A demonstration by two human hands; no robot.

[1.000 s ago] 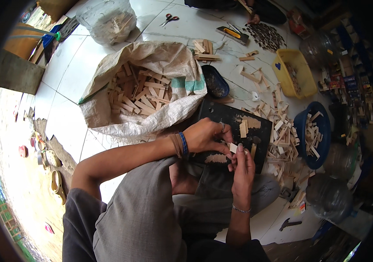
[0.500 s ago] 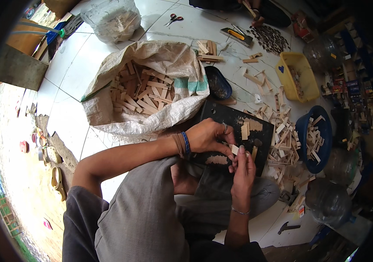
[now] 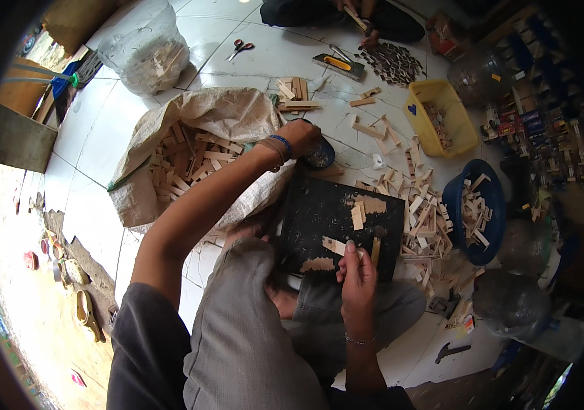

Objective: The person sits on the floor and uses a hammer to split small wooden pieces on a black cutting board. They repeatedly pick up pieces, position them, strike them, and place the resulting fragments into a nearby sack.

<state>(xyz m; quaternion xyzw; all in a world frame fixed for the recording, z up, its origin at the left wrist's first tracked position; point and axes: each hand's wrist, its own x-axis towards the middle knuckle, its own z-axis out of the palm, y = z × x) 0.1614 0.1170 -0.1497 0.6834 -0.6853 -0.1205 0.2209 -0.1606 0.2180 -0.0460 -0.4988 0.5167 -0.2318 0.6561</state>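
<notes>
My right hand (image 3: pixel 357 273) pinches a small flat wooden piece (image 3: pixel 334 245) between thumb and fingers, above a black board (image 3: pixel 312 212) by my legs. My left arm stretches forward, and my left hand (image 3: pixel 301 137) is at the small dark blue tray (image 3: pixel 320 154), covering part of it. Its fingers are hidden, so I cannot make out what they hold. On the board lie a short wooden block (image 3: pixel 358 216) and a small tool with a dark head and wooden handle (image 3: pixel 377 247). Worn brown patches mark the board's surface.
Left of the board stands a woven sack (image 3: pixel 128 198) of wooden pieces. To the right are a loose heap of wooden pieces (image 3: pixel 429 219), a blue basin (image 3: pixel 453 205) and a yellow tub (image 3: pixel 429 92). Scissors (image 3: pixel 240 48) and a hammer (image 3: pixel 452 352) lie on the tiles. Another person sits opposite.
My left hand has left the wooden piece and moved forward to the blue tray. My right hand keeps the piece over the board. The whole view has shifted slightly.
</notes>
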